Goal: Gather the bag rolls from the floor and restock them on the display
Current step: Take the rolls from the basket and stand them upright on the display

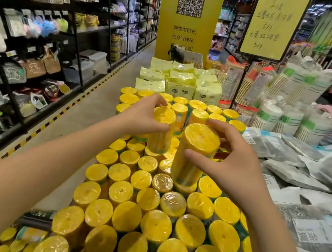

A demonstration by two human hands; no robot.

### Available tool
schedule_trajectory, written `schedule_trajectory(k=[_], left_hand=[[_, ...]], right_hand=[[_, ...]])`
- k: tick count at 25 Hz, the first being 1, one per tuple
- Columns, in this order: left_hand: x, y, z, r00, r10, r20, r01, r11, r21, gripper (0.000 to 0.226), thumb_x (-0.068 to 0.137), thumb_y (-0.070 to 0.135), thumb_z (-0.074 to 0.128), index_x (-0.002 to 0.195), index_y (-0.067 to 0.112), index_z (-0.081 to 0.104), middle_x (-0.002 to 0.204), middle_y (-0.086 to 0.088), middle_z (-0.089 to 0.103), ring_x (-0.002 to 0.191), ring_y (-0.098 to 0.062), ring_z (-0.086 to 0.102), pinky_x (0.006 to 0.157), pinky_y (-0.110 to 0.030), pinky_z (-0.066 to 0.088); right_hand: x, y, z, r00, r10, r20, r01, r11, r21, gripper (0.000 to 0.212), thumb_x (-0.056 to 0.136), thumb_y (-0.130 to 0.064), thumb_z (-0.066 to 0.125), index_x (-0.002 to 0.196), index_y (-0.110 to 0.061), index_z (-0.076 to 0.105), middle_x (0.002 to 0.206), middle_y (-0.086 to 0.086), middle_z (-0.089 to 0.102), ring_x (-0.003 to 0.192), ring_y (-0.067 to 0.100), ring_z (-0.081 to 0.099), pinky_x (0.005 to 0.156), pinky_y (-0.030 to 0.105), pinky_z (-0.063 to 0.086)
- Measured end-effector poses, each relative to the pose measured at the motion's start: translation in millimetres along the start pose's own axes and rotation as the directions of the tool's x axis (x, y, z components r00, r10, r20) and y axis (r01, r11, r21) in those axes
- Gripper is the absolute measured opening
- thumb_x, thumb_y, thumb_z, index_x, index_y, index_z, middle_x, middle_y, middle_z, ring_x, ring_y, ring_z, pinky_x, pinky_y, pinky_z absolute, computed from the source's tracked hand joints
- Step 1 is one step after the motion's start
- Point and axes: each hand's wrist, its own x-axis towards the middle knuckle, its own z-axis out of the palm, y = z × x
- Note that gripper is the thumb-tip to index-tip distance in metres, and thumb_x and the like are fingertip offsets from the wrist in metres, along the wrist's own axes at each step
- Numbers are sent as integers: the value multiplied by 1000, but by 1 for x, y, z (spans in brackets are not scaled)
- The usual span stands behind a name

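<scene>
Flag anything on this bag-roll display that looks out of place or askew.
A tipped roll at the near-left edge lies on its side, while the upright rolls beside it stand on end. A duller roll near the middle has a browner top than the bright yellow ones around it.

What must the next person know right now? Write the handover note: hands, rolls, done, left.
Left hand grips one yellow bag roll upright. Right hand grips a second roll, nearer the camera.
Both rolls are held above the middle of the display of standing rolls.
Done: display mostly packed.
Left: set both rolls into the stack, then check the floor, which is mostly out of view.
</scene>
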Motion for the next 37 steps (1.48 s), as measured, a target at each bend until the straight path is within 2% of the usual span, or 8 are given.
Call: schedule_trajectory(k=[5, 9, 13, 19, 28, 33, 35, 37], left_hand=[[65, -41, 30, 997, 39, 66, -52, 978, 202, 54, 74, 39, 82, 116, 24, 52, 112, 0, 55, 98, -18, 53, 72, -31, 45], [90, -68, 50, 996, 1, 90, -27, 955, 294, 44, 76, 46, 79, 107, 28, 53, 96, 4, 56, 104, -22, 49, 80, -41, 49], [103, -85, 62, 993, -13, 117, -35, 917, 398, 41, 82, 47, 74, 111, 29, 51, 104, 4, 56, 117, -25, 44, 93, -43, 44], [114, -89, 70, 996, 14, 92, -54, 896, 442, 41, 92, 38, 69, 126, 22, 53, 137, -6, 49, 134, -30, 34, 103, -44, 39], [102, -100, 78, 990, 87, 107, -132, 818, 560, 60, 96, 29, 62, 150, 19, 39, 150, -7, 39, 137, -30, 35, 110, -45, 37], [65, -82, 79, 998, 43, -42, -32, 971, 237, 61, 95, 32, 64, 150, 26, 40, 150, -1, 40, 139, -23, 34, 113, -43, 35], [38, -68, 87, 993, -43, -113, 38, 998, -45, 49, 97, 31, 62, 144, 28, 47, 135, 2, 50, 124, -14, 47, 100, -30, 44], [18, -53, 99, 979, -205, -10, 189, 916, -354, 43, 98, 29, 62, 140, 30, 50, 123, 6, 59, 107, -4, 58, 81, -18, 47]], right_hand=[[10, 17, 4, 1000, -5, -13, 5, 999, -33, 78, 65, -58, 83, 136, -45, 52, 124, -33, 56, 111, -11, 53, 84, 17, 50], [15, 28, 4, 999, 39, -17, -39, 999, -14, 78, 65, -58, 85, 134, -49, 51, 125, -32, 57, 112, -12, 54, 87, 19, 52], [16, 38, 5, 997, 69, -19, -69, 998, -3, 78, 64, -59, 85, 134, -51, 51, 128, -28, 58, 115, -4, 57, 91, 30, 55], [14, 44, 13, 996, 86, -2, -86, 996, -22, 79, 64, -59, 84, 135, -51, 50, 125, -30, 59, 112, -9, 56, 78, 4, 48], [28, 58, 29, 994, 109, 2, -109, 994, -24, 78, 66, -54, 86, 136, -47, 51, 124, -30, 57, 110, -16, 52, 76, -1, 43], [64, 62, 40, 995, 103, -9, -103, 993, -50, 73, 70, -52, 86, 134, -44, 53, 123, -27, 57, 109, -5, 55, 84, 14, 47], [87, 69, 49, 992, 114, -47, -116, 992, -50, 72, 71, -50, 86, 134, -40, 53, 125, -21, 58, 110, 1, 57, 88, 22, 50], [111, 80, 64, 989, 114, -94, -121, 990, -72, 66, 72, -46, 86, 128, -36, 53, 124, -17, 58, 110, 7, 58, 87, 28, 51]])
